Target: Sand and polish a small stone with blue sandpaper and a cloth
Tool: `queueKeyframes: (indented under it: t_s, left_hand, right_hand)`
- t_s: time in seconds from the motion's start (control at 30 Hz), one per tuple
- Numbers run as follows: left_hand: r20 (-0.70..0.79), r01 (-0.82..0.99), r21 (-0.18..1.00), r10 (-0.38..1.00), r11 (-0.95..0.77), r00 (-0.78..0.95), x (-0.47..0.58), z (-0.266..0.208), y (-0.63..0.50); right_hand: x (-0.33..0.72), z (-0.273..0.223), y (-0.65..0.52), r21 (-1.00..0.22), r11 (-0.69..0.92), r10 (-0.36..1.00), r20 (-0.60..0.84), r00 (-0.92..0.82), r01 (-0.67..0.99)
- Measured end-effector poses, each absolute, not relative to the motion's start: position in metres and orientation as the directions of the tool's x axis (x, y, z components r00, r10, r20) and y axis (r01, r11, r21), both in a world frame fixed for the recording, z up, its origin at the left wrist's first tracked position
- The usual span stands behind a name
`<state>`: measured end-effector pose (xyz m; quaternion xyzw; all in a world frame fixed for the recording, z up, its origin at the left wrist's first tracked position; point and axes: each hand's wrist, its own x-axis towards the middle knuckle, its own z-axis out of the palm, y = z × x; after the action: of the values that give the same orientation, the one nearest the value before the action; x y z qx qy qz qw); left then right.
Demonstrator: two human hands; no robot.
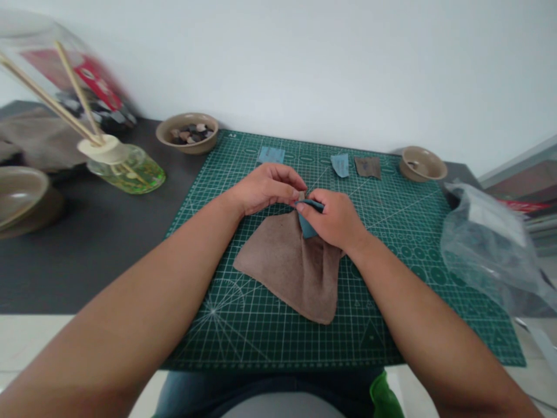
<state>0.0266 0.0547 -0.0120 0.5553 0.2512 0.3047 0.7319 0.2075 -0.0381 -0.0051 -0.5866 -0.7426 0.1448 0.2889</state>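
Note:
My left hand (274,190) is closed in a pinch, its fingertips meeting those of my right hand. At the fingertips shows a small tan piece (301,195), perhaps a stone; most of it is hidden. My right hand (333,216) grips a folded blue sheet (307,227) that looks like sandpaper, one end hanging down below the thumb. Beneath both hands a brown cloth (282,249) lies creased on the green cutting mat (252,337). The right hand covers part of the cloth's upper edge.
Blue pieces (271,155) (340,165) and a brown piece (368,167) lie at the mat's back. A bowl of stones (187,148) stands back left, a smaller bowl (422,171) back right. A reed diffuser (126,168) and another bowl (21,209) are left; a clear plastic bag (483,249) is right.

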Motion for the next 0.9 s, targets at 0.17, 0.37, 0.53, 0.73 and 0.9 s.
queueKeyframes:
  t_s: [0.17, 0.37, 0.53, 0.73, 0.9]
  left_hand:
    - [-0.032, -0.176, 0.962, 0.727, 0.208, 0.686, 0.0269, -0.0123, 0.0558]
    - [-0.038, -0.172, 0.962, 0.729, 0.212, 0.684, 0.0269, -0.0117, 0.0555]
    - [-0.037, -0.178, 0.96, 0.733, 0.214, 0.679, 0.0271, -0.0122, 0.0553]
    - [-0.032, -0.192, 0.957, 0.734, 0.219, 0.678, 0.0282, -0.0112, 0.0541]
    - [-0.025, -0.212, 0.95, 0.73, 0.231, 0.683, 0.0276, -0.0118, 0.0543]
  right_hand:
    - [0.2078, -0.0042, -0.0378, -0.565, 0.257, 0.96, 0.242, -0.14, 0.784]
    - [0.2084, -0.0045, -0.0374, -0.571, 0.261, 0.958, 0.255, -0.134, 0.779]
    - [0.2084, -0.0051, -0.0379, -0.573, 0.255, 0.958, 0.26, -0.122, 0.779]
    - [0.2087, -0.0046, -0.0379, -0.587, 0.254, 0.959, 0.259, -0.119, 0.769]
    - [0.2087, -0.0043, -0.0382, -0.584, 0.246, 0.961, 0.251, -0.116, 0.774]
